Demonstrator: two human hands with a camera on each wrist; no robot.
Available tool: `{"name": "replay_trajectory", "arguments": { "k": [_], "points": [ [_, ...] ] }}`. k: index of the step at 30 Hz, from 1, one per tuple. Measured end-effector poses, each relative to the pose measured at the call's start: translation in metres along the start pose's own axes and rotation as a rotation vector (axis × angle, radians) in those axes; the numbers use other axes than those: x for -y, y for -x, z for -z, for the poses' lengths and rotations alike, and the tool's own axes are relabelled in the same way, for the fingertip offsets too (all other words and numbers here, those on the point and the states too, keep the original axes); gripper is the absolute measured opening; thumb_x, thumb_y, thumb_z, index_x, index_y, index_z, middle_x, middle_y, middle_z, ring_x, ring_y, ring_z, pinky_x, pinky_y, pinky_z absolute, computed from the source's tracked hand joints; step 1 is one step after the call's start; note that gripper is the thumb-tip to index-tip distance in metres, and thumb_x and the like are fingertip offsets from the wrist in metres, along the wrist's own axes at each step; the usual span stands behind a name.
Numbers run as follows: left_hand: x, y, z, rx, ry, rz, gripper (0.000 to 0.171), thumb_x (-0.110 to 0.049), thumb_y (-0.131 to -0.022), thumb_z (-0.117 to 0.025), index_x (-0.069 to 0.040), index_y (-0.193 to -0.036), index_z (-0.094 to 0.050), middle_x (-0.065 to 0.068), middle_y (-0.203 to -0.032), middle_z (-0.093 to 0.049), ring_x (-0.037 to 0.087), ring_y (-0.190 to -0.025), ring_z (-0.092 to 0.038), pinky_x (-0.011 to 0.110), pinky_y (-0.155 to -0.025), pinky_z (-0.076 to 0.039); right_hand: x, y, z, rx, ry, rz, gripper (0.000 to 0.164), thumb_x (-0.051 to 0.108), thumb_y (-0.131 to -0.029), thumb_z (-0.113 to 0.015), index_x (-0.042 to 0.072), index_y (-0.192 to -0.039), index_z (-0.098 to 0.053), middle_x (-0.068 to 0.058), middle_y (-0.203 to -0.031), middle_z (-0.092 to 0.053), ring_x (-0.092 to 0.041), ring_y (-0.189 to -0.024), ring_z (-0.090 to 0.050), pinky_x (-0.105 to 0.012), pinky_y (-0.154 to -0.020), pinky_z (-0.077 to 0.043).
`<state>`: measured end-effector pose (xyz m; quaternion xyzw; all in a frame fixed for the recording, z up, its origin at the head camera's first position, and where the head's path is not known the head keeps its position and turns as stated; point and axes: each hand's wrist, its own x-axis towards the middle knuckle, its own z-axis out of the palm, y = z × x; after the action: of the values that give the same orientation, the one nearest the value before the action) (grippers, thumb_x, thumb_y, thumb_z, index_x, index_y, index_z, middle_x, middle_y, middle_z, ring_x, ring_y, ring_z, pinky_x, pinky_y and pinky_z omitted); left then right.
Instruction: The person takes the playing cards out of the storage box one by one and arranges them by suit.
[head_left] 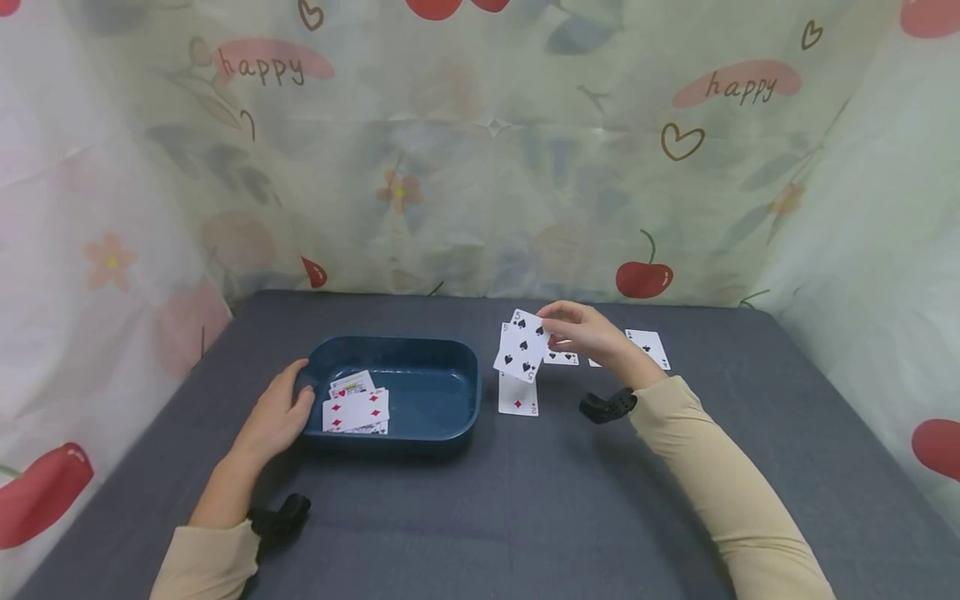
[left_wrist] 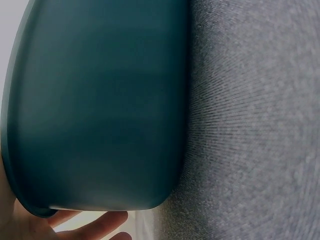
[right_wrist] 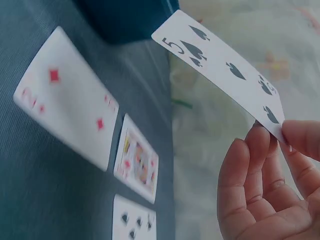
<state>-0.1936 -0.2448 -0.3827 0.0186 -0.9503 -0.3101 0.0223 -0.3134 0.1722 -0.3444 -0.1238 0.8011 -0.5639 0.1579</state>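
With a dark gray table (head_left: 450, 500) like this, I'd use the blue tray (head_left: 442, 392) as the fixed end. The left hand (head_left: 270, 417) has its left end, thumb over the rim and fingers round the outside; light pressure should do, since squeezing could skid it. The right hand (head_left: 581, 329) pinches the five of spades (head_left: 521, 354) by one end, thumb against fingertips. Good hold imo: most of the face is uncovered. I'd carry it high enough not to brush the two of diamonds (head_left: 518, 400), and go easy on the pinch so it won't crease.

Looks-wise: the tray is deep-sided with rounded corners, a few cards (head_left: 356, 410) overlapping inside, a diamonds one on top. The five is in the air just right of the tray, tilted, white with rounded corners. On the table, the two and a face card (right_wrist: 136, 162) lie face up. Smallest stuff: crisp black spades on the five, while the two's red diamonds blur a bit in the right wrist view.
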Motion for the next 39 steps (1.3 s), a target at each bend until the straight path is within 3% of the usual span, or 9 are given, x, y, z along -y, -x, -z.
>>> {"name": "replay_trajectory", "arguments": {
  "k": [3,10,16,26,31,35,39],
  "points": [
    [0.000,0.000,0.000,0.001,0.000,-0.001,0.056,-0.022,-0.097,-0.031,0.003,-0.145,-0.018,0.033,-0.148,-0.021,0.050,-0.135,-0.023,0.064,-0.109,-0.020,-0.010,0.004,0.009,-0.029,0.017,-0.002,0.036,0.017,-0.094,-0.053,-0.001,-0.125,-0.047,0.005,-0.093,-0.057,-0.008,-0.074,-0.056,-0.025,-0.079,-0.053],
    [0.002,0.000,0.000,0.010,0.001,0.001,0.057,-0.022,-0.097,-0.031,0.002,-0.146,-0.017,0.032,-0.149,-0.019,0.050,-0.136,-0.021,0.064,-0.109,-0.019,-0.028,0.014,0.024,-0.070,0.064,-0.010,0.037,0.015,-0.095,-0.051,-0.004,-0.126,-0.049,0.002,-0.092,-0.060,-0.007,-0.077,-0.057,-0.036,-0.084,-0.053],
    [0.002,0.001,0.000,0.014,0.007,0.001,0.057,-0.023,-0.097,-0.032,0.002,-0.146,-0.016,0.032,-0.149,-0.019,0.050,-0.136,-0.021,0.065,-0.109,-0.019,-0.043,0.015,0.032,-0.098,0.159,-0.066,0.037,0.017,-0.094,-0.051,-0.002,-0.126,-0.053,-0.002,-0.097,-0.060,-0.009,-0.082,-0.057,-0.031,-0.084,-0.052],
    [0.003,0.000,0.000,0.014,0.008,-0.003,0.057,-0.022,-0.097,-0.033,0.002,-0.146,-0.016,0.033,-0.149,-0.019,0.050,-0.136,-0.020,0.065,-0.108,-0.019,-0.058,0.015,0.033,-0.086,0.242,-0.076,0.034,0.014,-0.093,-0.054,-0.004,-0.121,-0.057,-0.007,-0.099,-0.062,-0.008,-0.077,-0.055,-0.022,-0.073,-0.052],
    [0.002,0.000,0.000,0.013,0.007,-0.003,0.057,-0.021,-0.097,-0.033,0.003,-0.146,-0.016,0.033,-0.149,-0.019,0.051,-0.135,-0.021,0.066,-0.108,-0.019,-0.067,0.010,0.033,-0.085,0.239,-0.097,0.030,0.013,-0.092,-0.056,-0.004,-0.115,-0.060,-0.001,-0.085,-0.060,-0.008,-0.072,-0.053,-0.020,-0.068,-0.050],
    [0.002,-0.001,0.000,0.017,0.008,0.000,0.058,-0.022,-0.097,-0.033,0.003,-0.146,-0.016,0.033,-0.149,-0.019,0.051,-0.136,-0.021,0.066,-0.108,-0.019,-0.067,0.012,0.031,-0.068,0.214,-0.062,0.025,0.015,-0.090,-0.058,-0.001,-0.108,-0.064,0.002,-0.076,-0.058,-0.008,-0.068,-0.053,-0.020,-0.063,-0.049],
    [0.003,-0.001,-0.001,0.023,0.010,0.004,0.058,-0.022,-0.097,-0.034,0.002,-0.147,-0.015,0.032,-0.150,-0.018,0.050,-0.136,-0.020,0.065,-0.108,-0.019,-0.066,0.014,0.030,-0.073,0.260,-0.057,0.023,0.017,-0.089,-0.059,0.001,-0.105,-0.066,-0.002,-0.082,-0.061,-0.008,-0.068,-0.054,-0.020,-0.062,-0.049]
  ]
}}
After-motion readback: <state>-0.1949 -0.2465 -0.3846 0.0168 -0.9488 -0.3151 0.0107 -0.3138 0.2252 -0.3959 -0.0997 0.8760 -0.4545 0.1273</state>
